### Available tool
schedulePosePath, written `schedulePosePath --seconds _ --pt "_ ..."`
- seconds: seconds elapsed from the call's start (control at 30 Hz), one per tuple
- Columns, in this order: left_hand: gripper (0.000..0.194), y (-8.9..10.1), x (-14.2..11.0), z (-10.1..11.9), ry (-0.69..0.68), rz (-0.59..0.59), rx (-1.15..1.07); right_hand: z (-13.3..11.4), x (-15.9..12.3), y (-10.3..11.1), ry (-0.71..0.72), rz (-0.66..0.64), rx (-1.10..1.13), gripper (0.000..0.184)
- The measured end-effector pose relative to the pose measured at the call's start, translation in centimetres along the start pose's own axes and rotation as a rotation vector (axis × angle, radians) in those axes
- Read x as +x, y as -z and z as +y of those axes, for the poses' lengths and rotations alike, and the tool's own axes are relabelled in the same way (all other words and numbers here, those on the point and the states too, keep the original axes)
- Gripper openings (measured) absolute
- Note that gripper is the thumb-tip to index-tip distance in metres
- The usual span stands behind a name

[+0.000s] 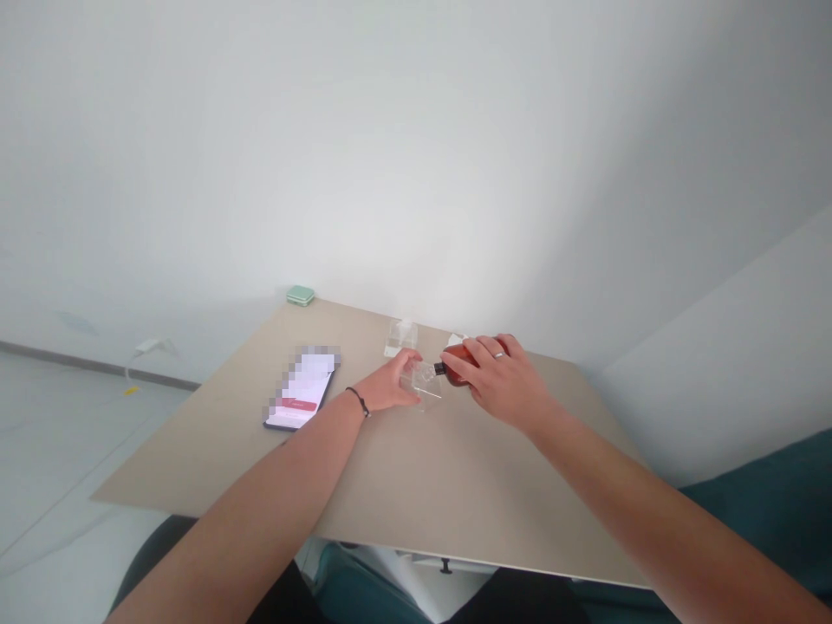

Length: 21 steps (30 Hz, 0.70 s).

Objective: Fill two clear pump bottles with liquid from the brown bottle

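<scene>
My right hand point(510, 381) is wrapped round a reddish-brown bottle point(458, 362), which lies tilted on its side in the air. Its black neck point(440, 368) points left, close to the mouth of a small clear bottle point(424, 388). Around that clear bottle my left hand point(395, 381) is closed, thumb on the near side and fingers on the far side. Whether liquid is flowing between the two cannot be made out. Just behind my left hand stands another clear container point(401, 336) with a whitish top.
A phone point(302, 390) with a lit screen lies left of my left arm. At the table's point(416, 485) far left corner sits a small green case point(300, 295). The white wall point(416, 173) rises right behind the table. A white cable plug point(151, 347) is at the left.
</scene>
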<state>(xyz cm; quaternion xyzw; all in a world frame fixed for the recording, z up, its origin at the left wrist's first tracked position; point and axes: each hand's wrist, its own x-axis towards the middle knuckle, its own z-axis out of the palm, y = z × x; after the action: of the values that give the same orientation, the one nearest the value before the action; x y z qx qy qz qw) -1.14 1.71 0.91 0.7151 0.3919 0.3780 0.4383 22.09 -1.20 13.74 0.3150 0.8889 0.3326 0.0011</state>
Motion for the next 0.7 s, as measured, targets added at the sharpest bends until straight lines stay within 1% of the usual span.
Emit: schedulePosePath --seconds 0.27,0.47,0.7 --pt "0.072 -0.05 0.07 -0.03 0.000 -0.009 -0.046 0.07 0.22 0.00 0.012 0.012 0.009 0.047" --pt "0.072 -0.07 0.06 -0.15 0.000 0.005 -0.027 0.08 0.37 0.17 0.022 0.009 -0.001 0.047" --pt "0.073 -0.11 0.12 -0.59 0.005 -0.016 -0.045 0.13 0.48 0.34 0.034 0.003 -0.019 0.047"
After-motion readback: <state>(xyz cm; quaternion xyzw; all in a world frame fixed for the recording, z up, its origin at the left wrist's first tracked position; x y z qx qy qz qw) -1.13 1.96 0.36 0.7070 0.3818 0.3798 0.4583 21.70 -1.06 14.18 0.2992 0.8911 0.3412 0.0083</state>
